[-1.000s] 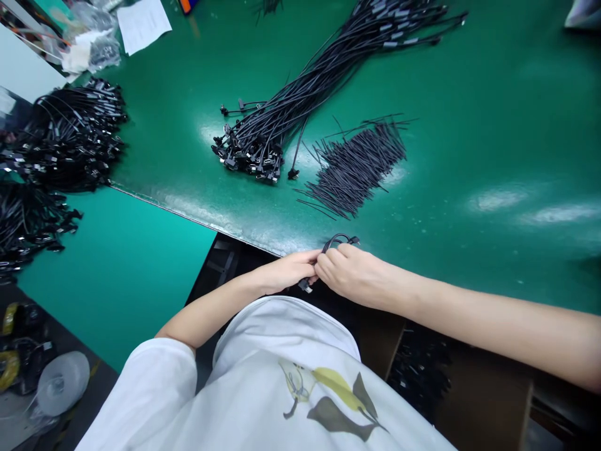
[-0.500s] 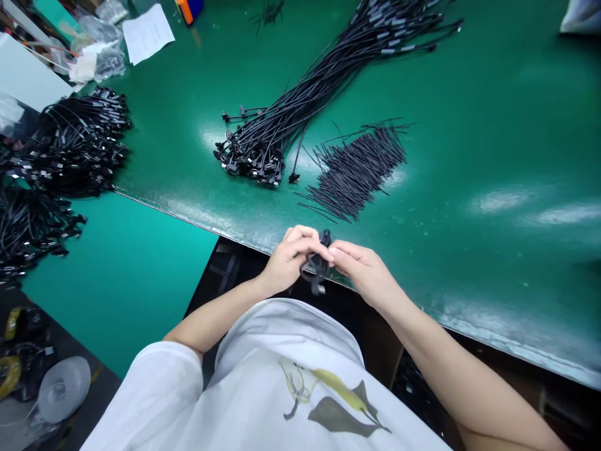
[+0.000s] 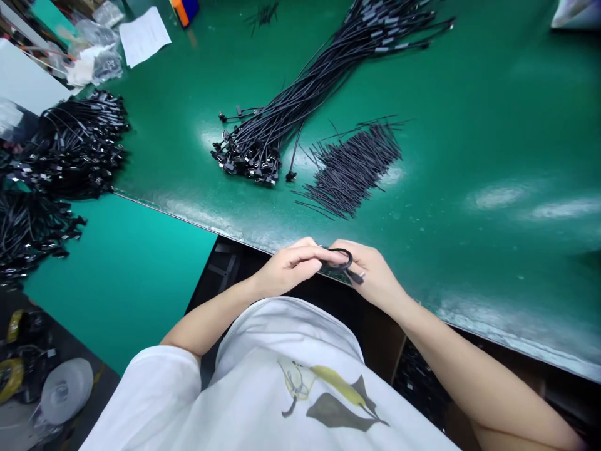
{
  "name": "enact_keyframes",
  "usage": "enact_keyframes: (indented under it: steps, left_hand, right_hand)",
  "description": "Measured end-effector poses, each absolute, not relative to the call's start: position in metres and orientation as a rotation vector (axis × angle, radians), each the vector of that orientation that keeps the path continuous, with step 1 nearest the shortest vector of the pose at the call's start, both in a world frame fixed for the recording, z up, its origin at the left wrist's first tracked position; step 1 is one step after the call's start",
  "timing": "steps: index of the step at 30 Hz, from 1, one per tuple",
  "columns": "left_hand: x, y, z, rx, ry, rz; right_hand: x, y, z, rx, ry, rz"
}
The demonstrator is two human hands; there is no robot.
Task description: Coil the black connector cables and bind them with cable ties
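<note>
At the far left, a heap of black cables lay on the green work mat, and a second heap lay lower, on a brighter teal mat. Under this mat was a round clear roll, and above the heaps was a white paper sheet.

Nearer the middle, the person's left hand was curved, with the fingers close together, and the fingertips reached over a small loop of black cable. The loop was held between both hands, just above the front edge of the green mat. Its small connector pointed out to the right. The right hand was bent around the other side of the loop, and its fingers were pressed near the cable. I could not tell exactly which fingers pinched it.

Ahead of the hands lay a long bundle of black cables, and just beside it, to the right, was a pile of short black wires.
</note>
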State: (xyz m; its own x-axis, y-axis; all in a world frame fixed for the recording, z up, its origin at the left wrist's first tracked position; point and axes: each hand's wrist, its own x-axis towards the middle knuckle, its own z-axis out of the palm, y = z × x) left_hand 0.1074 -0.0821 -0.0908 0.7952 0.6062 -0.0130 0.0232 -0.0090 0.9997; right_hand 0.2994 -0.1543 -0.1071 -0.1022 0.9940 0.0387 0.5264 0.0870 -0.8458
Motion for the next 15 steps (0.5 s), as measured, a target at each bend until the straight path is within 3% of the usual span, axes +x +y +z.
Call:
enact_keyframes:
  steps: [8, 15]
  left_hand:
    - [0.113, -0.087, -0.108, 1.578, 0.637, 0.253]
    - [0.128, -0.090, -0.125, 1.121, 0.708, 0.202]
  right_hand:
    - [0.306, -0.150, -0.108, -1.508, -1.433, 1.023]
    - [0.301, -0.147, -0.103, -1.551, -1.520, 1.076]
